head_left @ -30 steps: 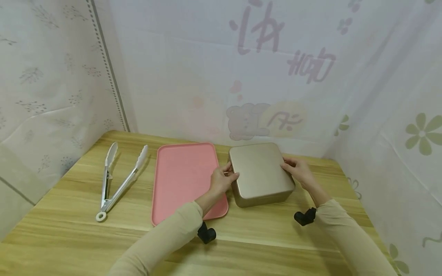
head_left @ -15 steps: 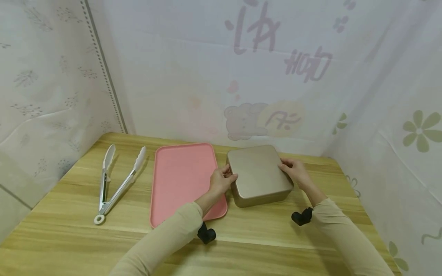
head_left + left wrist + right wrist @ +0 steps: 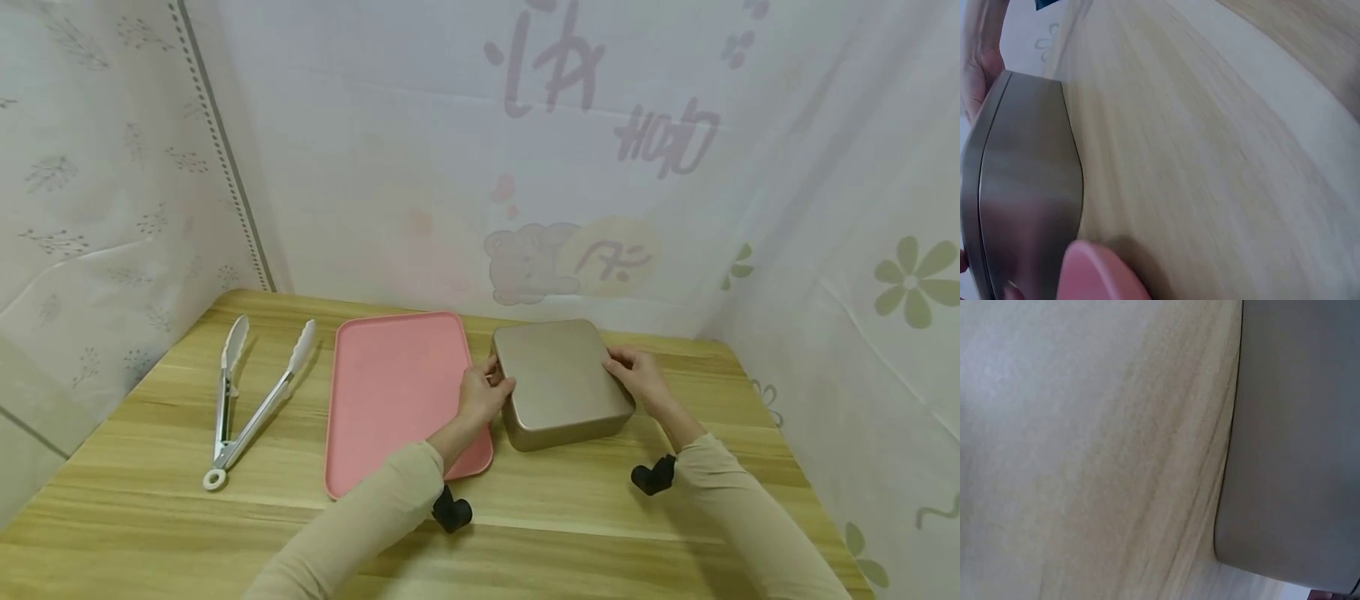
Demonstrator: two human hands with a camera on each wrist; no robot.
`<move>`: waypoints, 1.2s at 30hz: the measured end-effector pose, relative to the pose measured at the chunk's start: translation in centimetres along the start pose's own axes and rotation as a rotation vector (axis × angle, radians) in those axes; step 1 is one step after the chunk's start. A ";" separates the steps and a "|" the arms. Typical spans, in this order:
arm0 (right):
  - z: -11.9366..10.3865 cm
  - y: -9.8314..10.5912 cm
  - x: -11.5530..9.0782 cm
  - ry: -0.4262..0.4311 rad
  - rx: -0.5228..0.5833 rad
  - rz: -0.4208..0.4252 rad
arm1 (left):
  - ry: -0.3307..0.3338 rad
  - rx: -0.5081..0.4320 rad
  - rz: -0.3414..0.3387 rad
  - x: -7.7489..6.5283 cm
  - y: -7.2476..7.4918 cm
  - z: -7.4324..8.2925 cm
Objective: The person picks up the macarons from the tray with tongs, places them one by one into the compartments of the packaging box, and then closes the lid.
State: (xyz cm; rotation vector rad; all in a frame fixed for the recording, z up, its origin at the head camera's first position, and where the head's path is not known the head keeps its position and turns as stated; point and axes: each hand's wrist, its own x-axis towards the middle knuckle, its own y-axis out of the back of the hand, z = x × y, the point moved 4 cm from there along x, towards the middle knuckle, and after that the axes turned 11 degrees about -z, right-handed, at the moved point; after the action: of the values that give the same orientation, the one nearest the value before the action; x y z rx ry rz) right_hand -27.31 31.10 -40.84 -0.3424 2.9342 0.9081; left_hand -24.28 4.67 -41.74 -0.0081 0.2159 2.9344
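Observation:
A champagne-gold metal tin box point(image 3: 562, 379) with rounded corners stands on the wooden table, its lid on top. My left hand point(image 3: 483, 392) holds its left side, thumb at the lid's edge and fingers against the wall. On the opposite side my right hand point(image 3: 637, 375) grips the lid's right edge, thumb on top; its other fingers are partly hidden. A thin seam runs between lid and body on the tin point(image 3: 1029, 175) in the left wrist view. In the right wrist view the tin wall point(image 3: 1291, 456) fills the right side, and the hand hardly shows.
A pink tray point(image 3: 397, 392) lies left of the tin, partly under my left forearm. Farther left are spread tongs point(image 3: 243, 425) with white tips. Patterned cloth point(image 3: 420, 167) hangs behind the table point(image 3: 555, 533) and at both sides.
The tin's far edge appears slightly lower and nearer than a second ago. Both hands keep their hold on its sides. The whole head view has shifted a little.

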 end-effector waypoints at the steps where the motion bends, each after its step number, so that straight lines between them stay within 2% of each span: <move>1: 0.1 -0.1 0.0 -0.008 0.001 -0.003 | 0.004 -0.021 0.011 0.1 -0.2 0.0; 3: 0.1 -0.2 0.1 -0.018 0.001 -0.001 | 0.020 -0.065 0.031 0.2 -0.7 0.1; 8: 0.3 -0.7 0.2 -0.040 -0.026 0.025 | 0.071 -0.093 0.096 0.4 -1.9 0.0; 16: 0.7 -1.2 0.2 -0.051 -0.133 0.086 | 0.104 0.044 0.282 0.4 -3.1 -0.8; 18: 0.7 -1.3 0.3 -0.045 -0.143 0.107 | 0.109 0.048 0.296 0.3 -3.2 -0.8; 31: 0.7 -1.3 0.2 -0.088 -0.131 0.187 | 0.106 0.010 0.258 0.5 -3.4 -1.2; 36: 0.9 -1.3 0.3 -0.103 -0.092 0.205 | 0.099 0.057 0.285 0.6 -3.3 -1.0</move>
State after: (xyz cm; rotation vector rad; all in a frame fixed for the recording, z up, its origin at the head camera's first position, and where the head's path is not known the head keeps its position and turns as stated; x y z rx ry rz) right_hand -27.34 30.52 -42.33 0.0036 2.8766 1.0530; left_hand -24.21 7.88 -43.25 -0.1239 0.3416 3.2129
